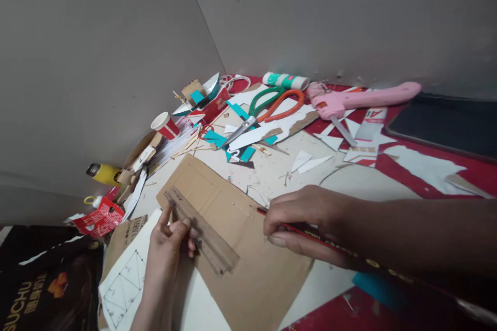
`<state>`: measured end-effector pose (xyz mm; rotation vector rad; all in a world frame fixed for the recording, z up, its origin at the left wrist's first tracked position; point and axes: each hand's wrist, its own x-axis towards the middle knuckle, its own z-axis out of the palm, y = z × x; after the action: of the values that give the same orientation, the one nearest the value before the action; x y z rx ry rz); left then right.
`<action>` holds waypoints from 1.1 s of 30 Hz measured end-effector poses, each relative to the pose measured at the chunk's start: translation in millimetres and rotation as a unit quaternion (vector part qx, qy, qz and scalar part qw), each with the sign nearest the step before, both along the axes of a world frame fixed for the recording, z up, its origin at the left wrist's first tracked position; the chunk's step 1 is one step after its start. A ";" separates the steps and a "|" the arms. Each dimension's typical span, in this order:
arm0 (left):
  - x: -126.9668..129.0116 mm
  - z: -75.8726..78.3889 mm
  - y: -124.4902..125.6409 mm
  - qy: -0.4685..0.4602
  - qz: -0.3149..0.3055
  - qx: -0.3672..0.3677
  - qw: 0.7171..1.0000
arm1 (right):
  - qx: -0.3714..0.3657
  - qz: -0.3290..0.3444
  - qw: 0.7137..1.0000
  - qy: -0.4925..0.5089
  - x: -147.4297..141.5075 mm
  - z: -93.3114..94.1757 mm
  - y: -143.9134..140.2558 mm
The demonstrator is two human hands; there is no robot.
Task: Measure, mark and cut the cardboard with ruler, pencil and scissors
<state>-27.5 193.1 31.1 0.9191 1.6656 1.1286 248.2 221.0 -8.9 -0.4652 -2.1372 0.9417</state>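
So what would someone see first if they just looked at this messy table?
Probably the two hands in front: the left hand presses a ruler onto brown cardboard, and the right hand holds a red pencil on it. Farther back lie a pink glue gun and scissors with green and orange handles.

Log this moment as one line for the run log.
left hand: holds ruler on cardboard | right hand: holds pencil, tip on cardboard | nearby: scissors, glue gun
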 end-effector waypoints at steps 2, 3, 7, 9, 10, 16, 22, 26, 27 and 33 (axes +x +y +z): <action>-0.3 -0.4 0.0 0.005 0.001 -0.002 1.000 | 0.002 -0.007 1.000 -0.006 -0.3 -0.7 0.9; -0.3 -0.3 0.1 0.007 0.001 -0.003 1.000 | 0.003 -0.008 1.000 -0.007 -0.5 -1.1 1.4; -0.3 0.7 1.2 0.011 -0.007 -0.010 1.000 | 0.000 -0.009 1.000 0.000 -1.1 -2.0 2.9; 0.1 1.5 1.7 0.016 -0.008 -0.011 1.000 | -0.010 -0.009 1.000 -0.009 -1.0 -1.6 3.2; 0.6 1.9 2.0 0.020 -0.008 -0.012 1.000 | -0.017 -0.009 1.000 -0.016 -0.8 -1.2 3.2; 5.3 3.8 3.4 0.038 0.001 -0.019 0.999 | -0.044 -0.016 0.998 -0.033 -0.3 3.2 2.4; 6.9 2.7 3.4 0.052 0.000 -0.020 0.998 | -0.088 -0.014 0.995 -0.049 3.9 11.5 1.6; 6.1 2.4 2.5 0.056 0.001 -0.017 0.998 | -0.100 -0.012 0.994 -0.040 8.4 16.9 1.2; 5.8 2.4 2.2 0.060 0.003 -0.016 0.998 | -0.105 -0.010 0.994 -0.039 9.6 18.4 0.9; 4.6 -0.3 2.0 0.057 -0.002 -0.013 0.998 | -0.119 -0.016 0.991 -0.054 11.7 24.5 -2.5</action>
<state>-22.9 195.1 30.8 0.9853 1.7664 1.0668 260.0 218.6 15.5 -0.6793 -2.1143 1.1847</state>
